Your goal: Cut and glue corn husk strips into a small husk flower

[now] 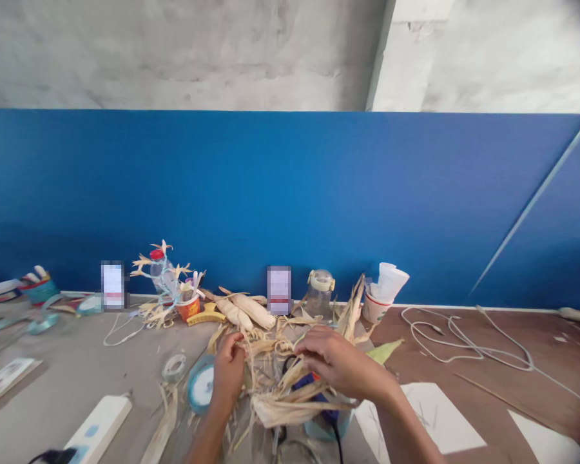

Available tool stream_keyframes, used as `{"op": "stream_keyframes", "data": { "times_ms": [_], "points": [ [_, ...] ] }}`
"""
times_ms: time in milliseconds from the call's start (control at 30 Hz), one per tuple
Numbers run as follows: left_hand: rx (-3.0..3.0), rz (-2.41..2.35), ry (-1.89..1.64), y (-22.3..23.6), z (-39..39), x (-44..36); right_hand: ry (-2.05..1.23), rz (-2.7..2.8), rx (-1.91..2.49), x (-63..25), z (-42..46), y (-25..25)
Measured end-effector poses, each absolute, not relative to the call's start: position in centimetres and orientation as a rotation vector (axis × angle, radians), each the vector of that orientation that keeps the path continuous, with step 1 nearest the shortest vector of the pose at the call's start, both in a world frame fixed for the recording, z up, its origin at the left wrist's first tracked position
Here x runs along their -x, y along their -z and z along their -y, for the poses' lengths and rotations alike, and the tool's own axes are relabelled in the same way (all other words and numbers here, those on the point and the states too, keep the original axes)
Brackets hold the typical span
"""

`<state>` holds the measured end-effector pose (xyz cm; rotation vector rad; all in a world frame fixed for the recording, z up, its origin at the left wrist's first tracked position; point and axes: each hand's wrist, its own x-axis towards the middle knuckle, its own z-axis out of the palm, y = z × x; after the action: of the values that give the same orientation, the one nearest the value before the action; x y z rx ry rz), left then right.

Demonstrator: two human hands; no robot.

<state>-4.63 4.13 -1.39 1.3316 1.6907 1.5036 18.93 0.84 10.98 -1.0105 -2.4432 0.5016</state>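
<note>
Dry corn husks (290, 409) lie in a loose, tangled heap in front of me. My left hand (231, 370) is at the heap's left side, its fingers pinched together on a thin husk strip (252, 367). On the right, my right hand (331, 361) curls over the heap, thumb and fingers closed on pale husk; its fingertips are partly hidden. Below that hand, a dark blue tool with a black cord (329, 415) shows partly under the husks. Beside my left wrist lies a blue-rimmed roll (200, 386).
Behind the heap stand a clear jar (320, 293), a phone (279, 290), whole husks (254, 310) and a paper cup (377, 306). A bottle with husk flowers (163, 277) is left of them. A power strip (99, 428), tape roll (174, 366), white cables (468, 348) and paper sheets (439, 415) lie around.
</note>
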Motion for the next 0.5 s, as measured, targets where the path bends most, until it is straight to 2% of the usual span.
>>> {"op": "stream_keyframes", "data": {
  "times_ms": [133, 500],
  "points": [
    [-1.278, -1.631, -1.587, 1.2, -4.1, 4.8, -0.500, 2.433, 1.025, -19.2, -0.6, -11.3],
    [-1.167, -1.464, -1.408, 0.2, -3.4, 4.0, -0.515, 2.416, 1.047, -19.6, -0.6, -11.6]
  ]
}}
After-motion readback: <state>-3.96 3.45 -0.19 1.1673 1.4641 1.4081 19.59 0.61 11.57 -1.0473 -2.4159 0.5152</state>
